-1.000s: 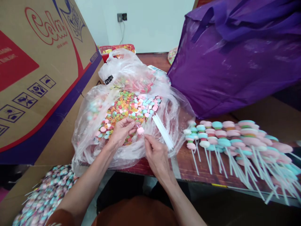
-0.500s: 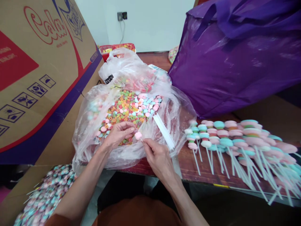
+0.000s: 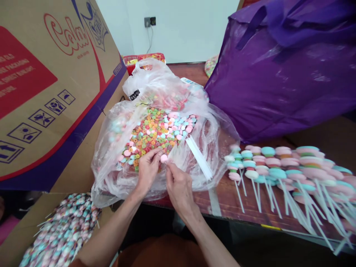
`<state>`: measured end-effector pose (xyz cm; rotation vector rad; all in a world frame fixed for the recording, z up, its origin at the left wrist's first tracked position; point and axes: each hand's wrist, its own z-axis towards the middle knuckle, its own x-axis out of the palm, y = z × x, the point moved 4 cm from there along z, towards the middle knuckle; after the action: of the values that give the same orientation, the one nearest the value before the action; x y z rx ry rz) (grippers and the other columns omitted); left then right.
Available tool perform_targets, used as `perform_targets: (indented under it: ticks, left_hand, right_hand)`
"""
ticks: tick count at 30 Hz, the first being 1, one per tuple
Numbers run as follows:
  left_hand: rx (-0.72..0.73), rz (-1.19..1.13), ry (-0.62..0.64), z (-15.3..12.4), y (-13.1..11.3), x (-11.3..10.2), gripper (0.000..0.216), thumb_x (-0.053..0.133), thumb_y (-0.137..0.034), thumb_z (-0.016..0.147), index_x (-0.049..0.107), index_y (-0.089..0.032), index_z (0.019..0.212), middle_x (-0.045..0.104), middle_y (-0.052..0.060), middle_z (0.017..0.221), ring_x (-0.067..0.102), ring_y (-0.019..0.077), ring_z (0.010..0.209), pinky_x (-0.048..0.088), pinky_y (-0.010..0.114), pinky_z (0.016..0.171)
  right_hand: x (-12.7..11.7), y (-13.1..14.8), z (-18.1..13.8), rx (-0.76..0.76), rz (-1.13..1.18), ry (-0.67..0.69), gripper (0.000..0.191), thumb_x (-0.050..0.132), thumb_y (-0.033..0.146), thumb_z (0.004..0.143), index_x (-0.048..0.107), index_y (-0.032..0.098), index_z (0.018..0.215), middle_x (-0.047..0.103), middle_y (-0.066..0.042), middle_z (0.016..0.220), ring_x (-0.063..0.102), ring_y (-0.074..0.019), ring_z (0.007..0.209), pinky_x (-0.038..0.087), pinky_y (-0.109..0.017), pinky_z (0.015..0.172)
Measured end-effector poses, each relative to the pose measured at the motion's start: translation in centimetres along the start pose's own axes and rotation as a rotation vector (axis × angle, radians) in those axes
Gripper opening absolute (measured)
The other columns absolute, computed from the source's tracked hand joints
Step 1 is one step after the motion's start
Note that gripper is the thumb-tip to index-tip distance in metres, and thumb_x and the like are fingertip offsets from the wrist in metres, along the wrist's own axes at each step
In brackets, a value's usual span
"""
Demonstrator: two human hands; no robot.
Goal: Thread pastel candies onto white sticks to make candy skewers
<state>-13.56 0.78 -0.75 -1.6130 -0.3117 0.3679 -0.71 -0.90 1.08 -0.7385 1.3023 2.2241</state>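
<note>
A clear plastic bag lies open on the table, full of small coloured ring and disc candies. My left hand pinches a pink candy disc at the bag's front edge. My right hand is closed just below it, fingertips meeting the left hand at the disc; a thin stick in it is barely visible. A bundle of white plastic sticks lies in the bag to the right of my hands.
Several finished candy skewers lie in a row on the table at right. A large purple bag stands behind them. A big cardboard box fills the left. More skewers pile up in a box at lower left.
My hands have drawn together; the pink disc moved from the right hand's stick tip to between my left fingertips. The view shifted slightly left.
</note>
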Motion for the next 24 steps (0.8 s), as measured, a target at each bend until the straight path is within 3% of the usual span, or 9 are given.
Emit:
perform_targets:
  ticks: [11, 18, 21, 24]
  left_hand:
    - [-0.023, -0.051, -0.034, 0.0, 1.0, 0.1, 0.026, 0.067, -0.036, 0.085, 0.076, -0.018, 0.102, 0.076, 0.005, 0.101, 0.068, 0.017, 0.087, 0.056, 0.027, 0.079]
    - [0.017, 0.016, -0.01, 0.0, 0.1, 0.6, 0.025, 0.064, -0.031, 0.087, 0.078, -0.021, 0.104, 0.078, 0.004, 0.106, 0.07, 0.0205, 0.098, 0.054, 0.034, 0.094]
    - [0.056, 0.08, 0.072, 0.3, -1.2, 1.5, 0.023, 0.065, -0.029, 0.085, 0.079, -0.02, 0.101, 0.078, 0.006, 0.105, 0.07, 0.0225, 0.102, 0.051, 0.036, 0.099]
    - [0.08, 0.081, 0.236, 1.4, -2.6, 3.0, 0.025, 0.067, -0.031, 0.084, 0.079, -0.02, 0.103, 0.077, 0.006, 0.107, 0.07, 0.0226, 0.096, 0.053, 0.034, 0.093]
  right_hand:
    - [0.4, 0.2, 1.0, 0.052, 0.001, -0.001, 0.036, 0.035, 0.018, 0.1, 0.07, 0.014, 0.094, 0.068, -0.005, 0.068, 0.06, -0.0157, 0.057, 0.042, -0.024, 0.058]
    - [1.4, 0.4, 2.1, 0.056, -0.019, 0.014, 0.041, 0.029, 0.02, 0.102, 0.069, 0.013, 0.096, 0.068, -0.007, 0.069, 0.062, -0.0171, 0.06, 0.039, -0.025, 0.056]
    - [1.0, -0.6, 2.4, 0.115, 0.006, 0.004, 0.04, 0.031, 0.024, 0.102, 0.068, 0.014, 0.094, 0.066, -0.005, 0.065, 0.057, -0.0167, 0.055, 0.037, -0.025, 0.055]
    - [-0.7, -2.3, 2.5, 0.171, 0.02, -0.067, 0.036, 0.036, 0.027, 0.1, 0.068, 0.018, 0.087, 0.061, -0.002, 0.061, 0.05, -0.0157, 0.051, 0.035, -0.026, 0.054]
